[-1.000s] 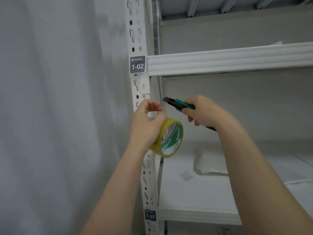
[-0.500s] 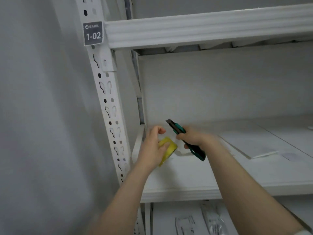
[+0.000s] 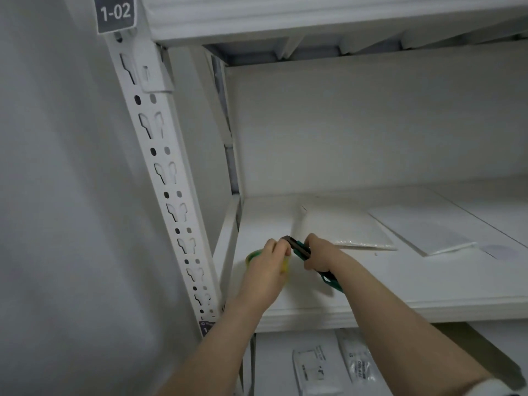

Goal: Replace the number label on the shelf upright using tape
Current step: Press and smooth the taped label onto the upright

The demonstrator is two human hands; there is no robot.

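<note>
2 hands in view, both low centre over the white shelf board [image 3: 400, 284]. Left hand [image 3: 264, 270] is closed around 1 yellow tape roll [image 3: 253, 257]; roll mostly hidden under the palm, only its yellow rim shows at left and at the hand's right edge. Right hand [image 3: 318, 254] grips 1 green utility knife [image 3: 300, 247], dark tip pointing up-left and touching or almost touching the left fingertips, green tail sticking out below the wrist. Hands just beside each other, tape left of knife.

1 white slotted shelf upright [image 3: 160, 155] runs diagonally from top left down to bottom centre. 2 dark number labels on it: 1 reading 1-02 [image 3: 115, 12] at the top edge, well apart from both hands; 1 lower label [image 3: 206, 327] at the base of the upright, mostly hidden behind the left forearm, number unreadable, near the left wrist.

On the shelf board behind the hands: 2 flat white packets [image 3: 343, 227], 1 just behind the right hand, 1 further right. 1 small pale square scrap [image 3: 500, 250] at far right. Lower shelf under the board holds 2 printed plastic packets [image 3: 314, 370], text too blurred to read. Grey wall [image 3: 57, 195] left of the upright.
</note>
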